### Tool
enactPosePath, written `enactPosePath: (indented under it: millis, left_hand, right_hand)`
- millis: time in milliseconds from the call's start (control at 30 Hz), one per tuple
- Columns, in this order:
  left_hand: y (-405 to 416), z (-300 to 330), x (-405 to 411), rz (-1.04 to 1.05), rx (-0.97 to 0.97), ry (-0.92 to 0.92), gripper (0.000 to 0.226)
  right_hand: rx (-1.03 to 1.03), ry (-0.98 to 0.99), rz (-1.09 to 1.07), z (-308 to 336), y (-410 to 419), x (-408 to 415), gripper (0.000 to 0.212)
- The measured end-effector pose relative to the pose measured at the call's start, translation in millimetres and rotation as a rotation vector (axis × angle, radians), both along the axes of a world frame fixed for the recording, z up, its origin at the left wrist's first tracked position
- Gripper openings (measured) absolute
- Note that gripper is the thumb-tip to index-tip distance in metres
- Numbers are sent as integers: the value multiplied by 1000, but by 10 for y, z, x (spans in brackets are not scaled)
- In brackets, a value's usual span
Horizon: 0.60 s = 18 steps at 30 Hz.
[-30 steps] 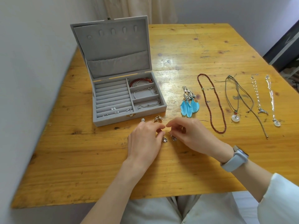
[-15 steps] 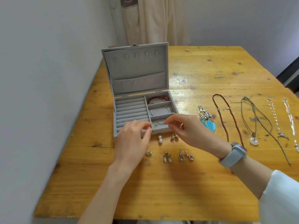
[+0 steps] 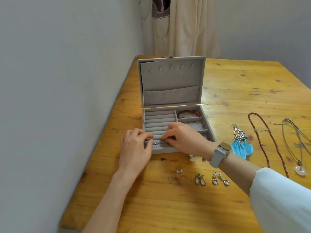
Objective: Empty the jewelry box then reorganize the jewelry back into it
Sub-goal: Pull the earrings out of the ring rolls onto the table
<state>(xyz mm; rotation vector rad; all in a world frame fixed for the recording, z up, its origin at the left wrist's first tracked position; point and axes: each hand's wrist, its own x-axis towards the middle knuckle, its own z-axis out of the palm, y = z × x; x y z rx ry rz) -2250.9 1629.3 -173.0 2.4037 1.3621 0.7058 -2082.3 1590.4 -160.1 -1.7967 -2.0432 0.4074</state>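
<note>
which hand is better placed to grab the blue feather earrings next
Right, probably. The blue feather earrings lie on the table right of the jewelry box, beside the right hand's wrist. The left hand sits at the box's front left corner and would have to cross over the right arm.

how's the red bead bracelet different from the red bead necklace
The red bead bracelet lies inside the jewelry box, in its far right compartment; the red bead necklace lies out on the wooden table, right of the box. The bracelet is a small coiled ring, while the necklace is a long narrow loop stretched toward the person. The bracelet's beads look brighter and bigger; the necklace's are darker and finer. Both are reddish bead strands, and neither hand touches them.
</note>
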Motion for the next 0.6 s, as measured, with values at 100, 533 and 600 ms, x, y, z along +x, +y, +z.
enactPosePath:
  millis: [100,533,600]
  left_hand:
    - [36,6,31,-38,15,39,18]
    - [155,101,145,-244,86,163,18]
    - [170,124,153,-228,44,206,17]
  right_hand:
    - [-29,9,-8,16,34,42,18]
    - [-155,-156,16,16,60,156,11]
    - [-144,-182,29,4,57,168,10]
